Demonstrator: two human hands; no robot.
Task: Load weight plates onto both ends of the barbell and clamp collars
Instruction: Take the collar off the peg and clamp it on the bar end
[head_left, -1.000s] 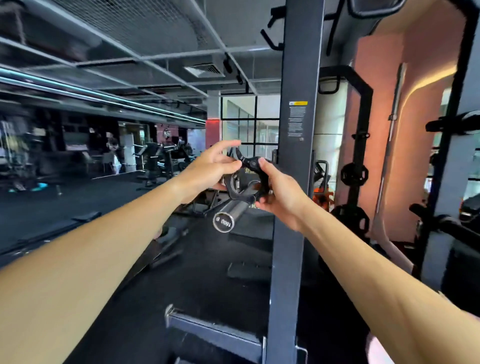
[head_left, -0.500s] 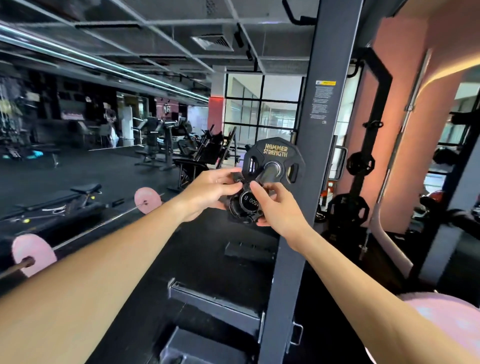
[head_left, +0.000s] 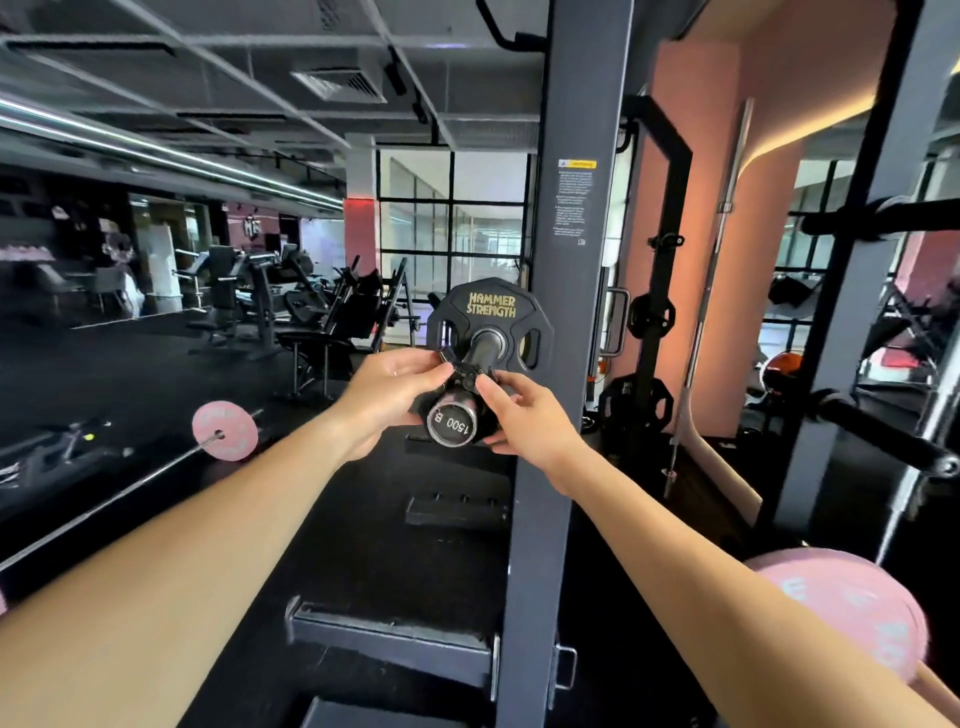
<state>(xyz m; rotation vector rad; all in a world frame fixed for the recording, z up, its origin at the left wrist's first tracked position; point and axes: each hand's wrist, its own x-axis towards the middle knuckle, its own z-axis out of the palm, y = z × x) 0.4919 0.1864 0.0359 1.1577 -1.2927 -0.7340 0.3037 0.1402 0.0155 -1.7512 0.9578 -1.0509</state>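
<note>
Collar placement at the near end of the bar. Black plastic clamp collar (head_left: 464, 385) sits around the chrome steel barbell sleeve (head_left: 451, 425), close behind the round end cap marked "1500 B". The sleeve's long axis runs away from the camera, up and slightly to the right, towards the black many-sided rubber weight plate (head_left: 491, 325) lettered "HAMMER STRENGTH", which is already threaded on the sleeve farther in. A stretch of bare sleeve lies between collar and plate, so the two are apart, not touching.

Left hand (head_left: 387, 387) reaches in from the left; its thumb and forefinger are curled and pinch the collar's upper left side. Right hand (head_left: 524, 415) comes from the right; its thumb presses the collar's top near the latch and its fingers curl under the collar's lower right side. Both hands are at about the same depth, on either side of the sleeve, with neither clearly nearer the plate. Whether the latch is closed cannot be told.

Judged from this layout, the coming move is a push along the sleeve's axis, away from the body, until the collar meets the plate's face, then closing of the latch. The dark grey steel rack upright (head_left: 558, 364) stands just right of the sleeve, near the right hand. The bar's far end is out of view.
</note>
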